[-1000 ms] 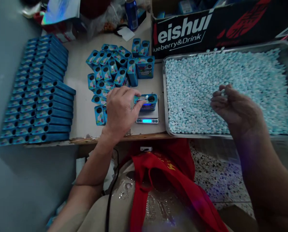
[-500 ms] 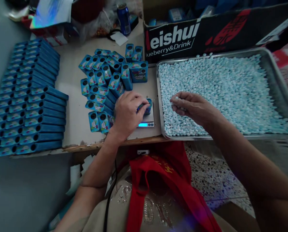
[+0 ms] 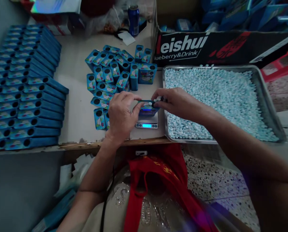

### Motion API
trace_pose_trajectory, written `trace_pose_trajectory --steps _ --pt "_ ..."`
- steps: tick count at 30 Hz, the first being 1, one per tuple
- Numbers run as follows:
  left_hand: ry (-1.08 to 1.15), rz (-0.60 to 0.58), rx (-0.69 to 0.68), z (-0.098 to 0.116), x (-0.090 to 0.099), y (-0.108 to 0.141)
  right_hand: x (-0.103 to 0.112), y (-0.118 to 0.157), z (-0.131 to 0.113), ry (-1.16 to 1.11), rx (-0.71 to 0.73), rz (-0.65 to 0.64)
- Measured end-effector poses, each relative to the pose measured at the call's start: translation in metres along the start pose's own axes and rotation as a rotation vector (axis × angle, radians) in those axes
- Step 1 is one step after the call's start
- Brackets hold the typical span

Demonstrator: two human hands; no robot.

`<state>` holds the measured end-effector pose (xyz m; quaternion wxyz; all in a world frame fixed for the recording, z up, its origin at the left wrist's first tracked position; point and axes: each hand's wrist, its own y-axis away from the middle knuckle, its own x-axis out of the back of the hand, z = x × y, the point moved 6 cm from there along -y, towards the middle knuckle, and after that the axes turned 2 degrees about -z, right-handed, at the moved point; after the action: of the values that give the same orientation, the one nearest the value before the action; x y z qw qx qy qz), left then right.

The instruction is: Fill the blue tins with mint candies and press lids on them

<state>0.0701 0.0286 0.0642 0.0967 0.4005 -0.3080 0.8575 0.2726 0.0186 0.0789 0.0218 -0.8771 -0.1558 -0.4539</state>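
A small blue candy box (image 3: 148, 111) stands on a digital scale (image 3: 153, 122) with a lit display. My left hand (image 3: 122, 114) grips the left end of this box between thumb and fingers. Over its right end, my right hand (image 3: 169, 102) is closed on several pale blue candies (image 3: 158, 99), fingertips at the dark opening. One white candy lies on the box top. To the right, a metal tray (image 3: 166, 130) holds a wide layer of the same candies. Left of the scale is a loose group of blue boxes (image 3: 107, 74), each with a dark round hole on top.
Tight rows of blue boxes (image 3: 40, 104) fill the table's left side. Behind the tray stands a black printed carton (image 3: 182, 48) with more blue packs inside. A blue can (image 3: 133, 21) and a plastic bag (image 3: 107, 21) sit at the back. The wooden table edge (image 3: 86, 145) runs in front.
My right hand has moved left from above the tray to the box on the scale, carrying candies. The left hand stays at the box, its grip now at the left end. The camera view has shifted.
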Motion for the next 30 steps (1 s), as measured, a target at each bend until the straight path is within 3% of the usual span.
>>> trace_pose_trajectory --steps 4,9,13,17,21,24,30 --pt "-0.02 -0.037 0.047 0.001 -0.001 -0.004 -0.005 -0.001 0.003 -0.01 -0.007 -0.035" --pt "-0.04 -0.097 0.081 0.001 -0.009 -0.004 -0.005 -0.007 0.008 -0.097 -0.047 0.057" --pt "-0.031 -0.112 0.085 0.0 -0.017 -0.005 0.003 0.001 0.019 -0.322 -0.103 0.162" --pt "-0.017 -0.089 0.035 0.004 -0.031 -0.01 0.011 0.022 0.05 -0.634 -0.253 0.297" --pt "-0.009 -0.121 -0.014 0.015 -0.043 -0.019 0.008 0.03 0.059 -0.691 -0.289 0.223" --pt "-0.014 -0.081 0.019 0.017 -0.03 -0.018 0.011 0.02 0.042 -0.532 -0.201 0.13" --pt "-0.079 0.022 0.084 0.003 0.025 0.01 0.013 -0.01 0.0 -0.125 0.002 -0.03"
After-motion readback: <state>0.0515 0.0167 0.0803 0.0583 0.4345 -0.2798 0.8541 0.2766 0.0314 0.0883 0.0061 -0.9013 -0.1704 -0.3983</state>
